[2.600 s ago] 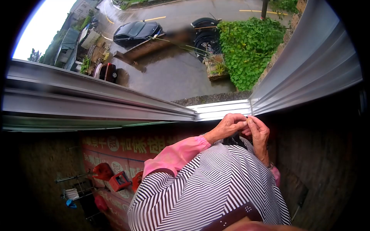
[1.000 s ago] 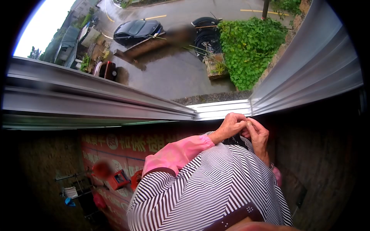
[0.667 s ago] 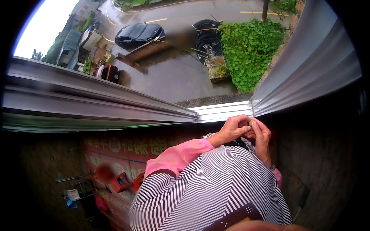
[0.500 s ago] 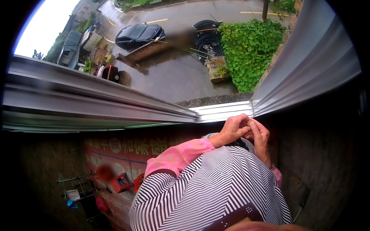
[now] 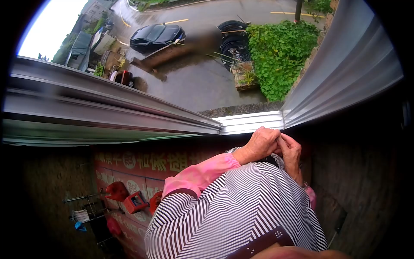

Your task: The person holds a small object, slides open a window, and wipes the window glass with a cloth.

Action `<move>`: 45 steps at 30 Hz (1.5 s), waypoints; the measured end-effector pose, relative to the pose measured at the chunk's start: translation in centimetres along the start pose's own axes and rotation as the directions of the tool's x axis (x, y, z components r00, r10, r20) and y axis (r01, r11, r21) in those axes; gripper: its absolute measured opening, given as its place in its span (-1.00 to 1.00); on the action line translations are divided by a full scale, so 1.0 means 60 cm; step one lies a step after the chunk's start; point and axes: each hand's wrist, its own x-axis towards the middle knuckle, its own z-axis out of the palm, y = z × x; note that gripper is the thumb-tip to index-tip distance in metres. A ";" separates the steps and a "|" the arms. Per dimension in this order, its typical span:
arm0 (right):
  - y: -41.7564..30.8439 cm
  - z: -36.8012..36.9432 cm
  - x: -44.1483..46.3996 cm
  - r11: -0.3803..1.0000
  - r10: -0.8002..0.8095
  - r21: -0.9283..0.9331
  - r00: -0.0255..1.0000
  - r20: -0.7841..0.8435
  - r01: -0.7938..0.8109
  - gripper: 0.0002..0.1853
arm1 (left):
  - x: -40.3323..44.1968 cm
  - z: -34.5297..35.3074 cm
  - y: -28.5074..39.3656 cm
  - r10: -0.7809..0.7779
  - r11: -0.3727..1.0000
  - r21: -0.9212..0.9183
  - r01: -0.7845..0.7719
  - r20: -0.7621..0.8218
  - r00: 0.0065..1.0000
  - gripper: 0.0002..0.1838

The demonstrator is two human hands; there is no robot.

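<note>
Both hands meet in front of my body, just inside the window sill (image 5: 250, 124). My left hand (image 5: 261, 144) has its fingers curled together, its back turned upward. Against it, my right hand (image 5: 290, 152) is closed, thumb and fingertips touching the fingers of the left. Whatever they may pinch is too small or hidden to make out. A pink sleeve cover (image 5: 200, 172) reaches to my left wrist. Below the hands is my black-and-white striped apron (image 5: 233, 198).
Metal window frames (image 5: 108, 101) flank the opening. Red containers (image 5: 135, 202) and a metal rack (image 5: 86, 215) stand at lower left on a red printed sheet (image 5: 116, 162). Outside lie a dark car (image 5: 157, 36), black hose coils (image 5: 235, 47) and green plants (image 5: 280, 56).
The gap between the fingers has closed as my left hand turned and its fingers folded in against the right. The view has shifted very slightly.
</note>
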 end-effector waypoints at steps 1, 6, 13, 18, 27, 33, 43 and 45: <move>-0.002 0.001 -0.001 1.000 0.003 0.001 1.000 -0.001 -0.003 -0.70 | 0.001 -0.002 0.002 0.000 1.000 0.008 0.000 0.003 1.000 -0.82; -0.018 0.000 -0.006 0.999 0.022 -0.032 0.999 0.027 -0.021 -0.69 | 0.002 0.000 0.008 0.012 1.000 0.002 -0.012 -0.007 1.000 -0.82; -0.015 -0.003 -0.006 0.993 0.090 0.073 0.994 0.068 -0.095 -0.72 | 0.000 0.000 0.000 0.026 0.999 -0.047 -0.025 0.020 0.999 -0.81; -0.004 -0.015 -0.001 0.971 0.138 0.178 0.983 0.121 -0.158 -0.73 | 0.001 -0.001 0.000 0.037 0.996 -0.078 -0.035 0.026 0.999 -0.80; -0.009 -0.019 0.001 0.947 0.138 0.262 0.971 0.193 -0.187 -0.74 | 0.007 0.001 0.001 0.080 0.995 -0.068 -0.078 0.019 0.997 -0.80; 0.005 -0.032 0.007 0.937 0.127 0.288 0.962 0.242 -0.196 -0.73 | 0.009 0.000 0.005 0.125 0.991 -0.040 -0.125 0.006 0.992 -0.80; -0.017 -0.031 -0.007 0.940 0.105 0.313 0.987 0.121 -0.139 -0.70 | 0.024 -0.020 0.033 -0.273 0.864 -0.407 0.296 0.115 0.955 -0.91; -0.046 -0.025 -0.007 0.954 0.065 0.282 0.988 0.142 -0.103 -0.68 | 0.033 -0.026 0.035 -0.260 0.821 -0.509 0.260 0.071 0.963 -0.91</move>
